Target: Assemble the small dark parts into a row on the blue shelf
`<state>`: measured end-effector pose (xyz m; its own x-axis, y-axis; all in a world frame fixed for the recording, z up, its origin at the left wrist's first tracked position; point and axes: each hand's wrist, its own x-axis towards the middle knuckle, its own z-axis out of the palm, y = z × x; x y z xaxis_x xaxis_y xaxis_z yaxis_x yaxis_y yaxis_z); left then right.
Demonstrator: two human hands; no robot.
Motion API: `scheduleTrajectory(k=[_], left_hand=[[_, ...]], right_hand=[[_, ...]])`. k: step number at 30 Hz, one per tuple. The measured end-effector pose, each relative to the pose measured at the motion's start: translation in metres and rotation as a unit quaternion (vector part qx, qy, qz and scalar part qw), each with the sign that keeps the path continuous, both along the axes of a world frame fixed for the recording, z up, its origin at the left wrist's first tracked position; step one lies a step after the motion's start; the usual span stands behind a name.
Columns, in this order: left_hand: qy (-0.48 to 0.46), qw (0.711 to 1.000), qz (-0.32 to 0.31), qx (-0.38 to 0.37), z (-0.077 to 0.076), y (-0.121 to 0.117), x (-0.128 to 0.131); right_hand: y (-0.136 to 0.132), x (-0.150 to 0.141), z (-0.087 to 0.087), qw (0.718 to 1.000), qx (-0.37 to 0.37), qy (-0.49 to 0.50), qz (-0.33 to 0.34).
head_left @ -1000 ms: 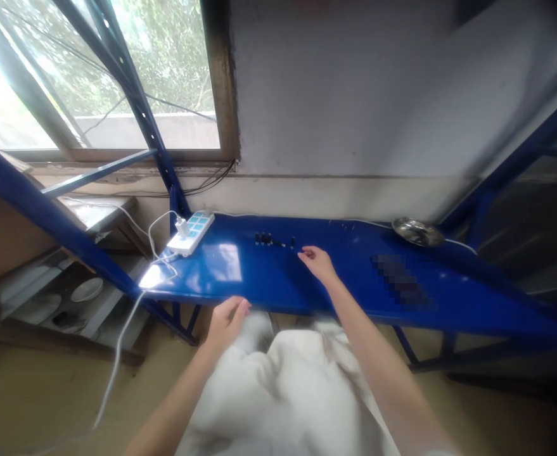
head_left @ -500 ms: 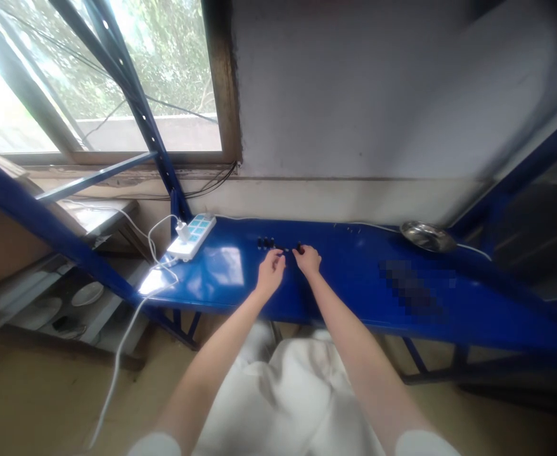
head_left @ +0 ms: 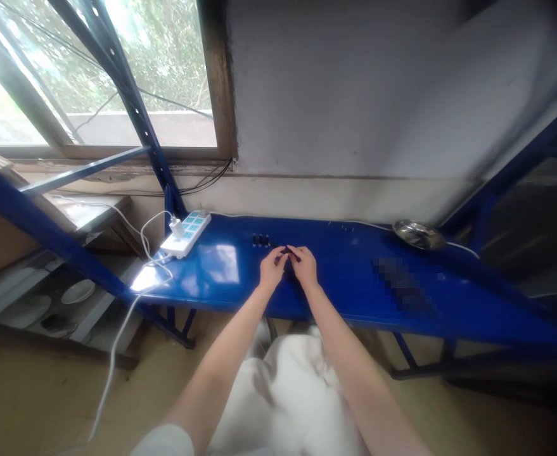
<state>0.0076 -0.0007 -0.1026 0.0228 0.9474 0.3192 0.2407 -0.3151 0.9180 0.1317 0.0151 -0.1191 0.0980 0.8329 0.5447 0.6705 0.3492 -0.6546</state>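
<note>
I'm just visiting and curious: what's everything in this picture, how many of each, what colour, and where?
Table: one, blue, centre to right
Small black pieces: about three, black, row left of the hands
Black item: count unclear, black, at both hands' fingertips
Power strip: one, white and light blue, table's left end
Plug: one, white, in the strip
Metal dish: one, silvery, right rear
Pixelated patch: one, dark, table's right
Window: one, brown-framed, upper left
Wall: one, greyish white, behind the table
Clothing: white, lower centre
Left hand: one, bare, over the table
Right hand: one, bare, beside it
</note>
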Motion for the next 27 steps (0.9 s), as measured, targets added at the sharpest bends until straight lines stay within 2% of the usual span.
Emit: scheduleTrajectory(k=[8,13,16,19,27], left_hand=[[-0.031,0.999,0.007,-0.038,-0.004,0.003,-0.001],[-0.050,0.998,0.020,-0.034,-0.007,0.006,-0.002],[-0.062,0.998,0.005,-0.030,-0.007,0.006,-0.001],[-0.066,0.997,-0.014,-0.034,-0.005,0.005,-0.001],[-0.056,0.996,-0.053,-0.043,-0.004,0.004,0.000]], right_hand=[[-0.005,-0.002,0.002,1.000,-0.006,-0.018,0.003],[-0.006,-0.003,0.003,1.000,-0.013,0.027,0.002],[-0.007,-0.003,0.005,0.997,-0.037,0.055,-0.030],[-0.008,-0.002,0.007,0.995,-0.074,0.042,-0.048],[-0.011,-0.002,0.008,0.993,-0.079,0.080,-0.033]])
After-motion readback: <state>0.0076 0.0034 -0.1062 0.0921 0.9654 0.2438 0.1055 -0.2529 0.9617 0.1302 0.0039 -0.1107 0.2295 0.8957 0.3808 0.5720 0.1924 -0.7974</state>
